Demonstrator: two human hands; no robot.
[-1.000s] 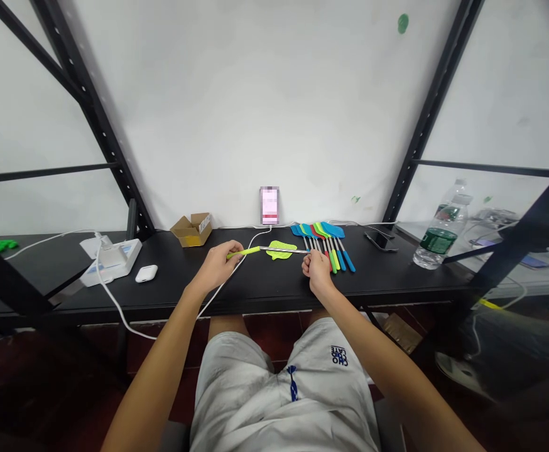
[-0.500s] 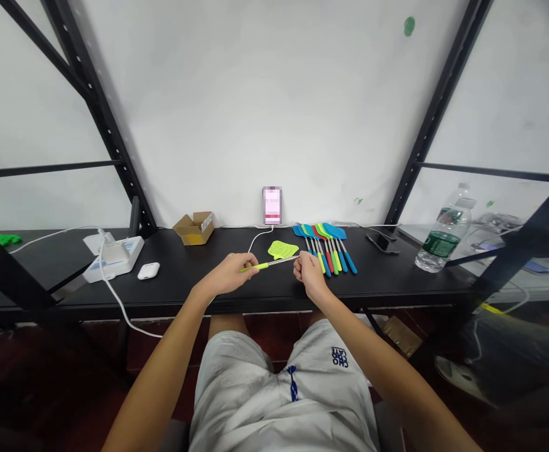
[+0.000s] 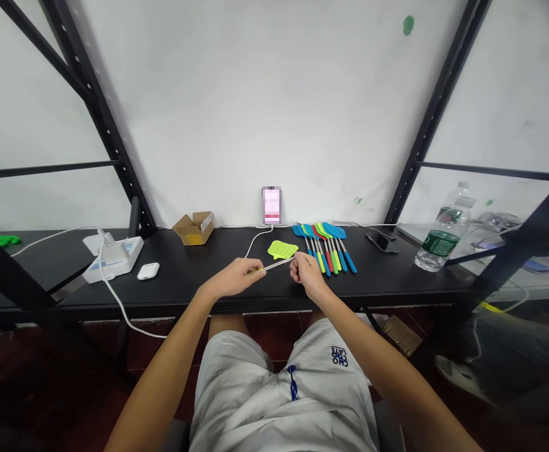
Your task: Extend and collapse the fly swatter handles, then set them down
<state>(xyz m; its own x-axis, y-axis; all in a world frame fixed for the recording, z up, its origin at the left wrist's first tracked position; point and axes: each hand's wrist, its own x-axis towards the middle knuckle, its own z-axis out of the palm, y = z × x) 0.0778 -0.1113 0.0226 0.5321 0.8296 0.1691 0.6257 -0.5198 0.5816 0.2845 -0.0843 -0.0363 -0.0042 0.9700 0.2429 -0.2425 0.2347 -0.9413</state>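
Flyswatter shaft [image 3: 279, 263], held at its lime handle [image 3: 260, 270] by the left hand [image 3: 235, 277] and its far end by the right hand [image 3: 306, 271], shows shorter than a second ago, seemingly part-collapsed.

One left hand [image 3: 239, 277] and one right hand [image 3: 307, 275] hold one rod [image 3: 278, 263]. Just beyond the grip lies one lime swatter head [image 3: 282, 250]; behind, one upright phone [image 3: 272, 206]. Right of it, swatters [image 3: 335, 256] overlap, too crowded to count; farther right, two bottles [image 3: 441, 243]. Left of it, one carton [image 3: 194, 233], one white case [image 3: 148, 271].
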